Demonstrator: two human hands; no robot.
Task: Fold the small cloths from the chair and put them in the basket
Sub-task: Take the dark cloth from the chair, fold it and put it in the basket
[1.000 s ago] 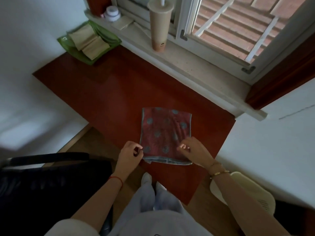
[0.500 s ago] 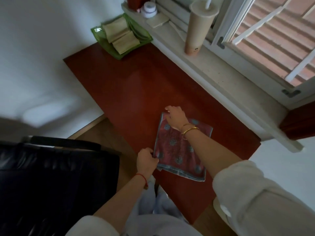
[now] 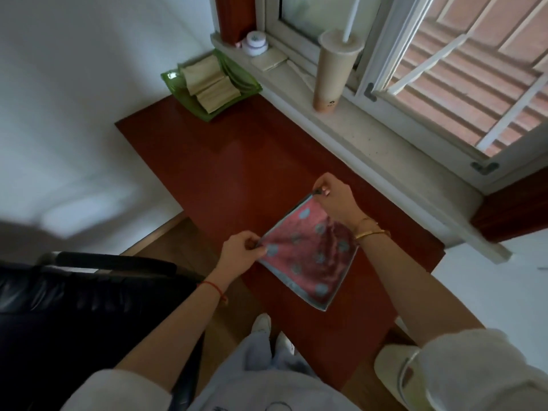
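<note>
Because the next fold seems to need a taut edge, the left hand (image 3: pixel 241 252) pinches the 9 o'clock corner of the 1 red dotted cloth (image 3: pixel 308 262) and the right hand (image 3: pixel 335 200) pinches its 12 o'clock corner, each grip closed on fabric, while the rest lies on the worktop (image 3: pixel 237 173). Far off at 11 o'clock, the green basket (image 3: pixel 172 78) holds 2 folded beige cloths (image 3: pixel 212 84), probably parked clear of the folding.
</note>
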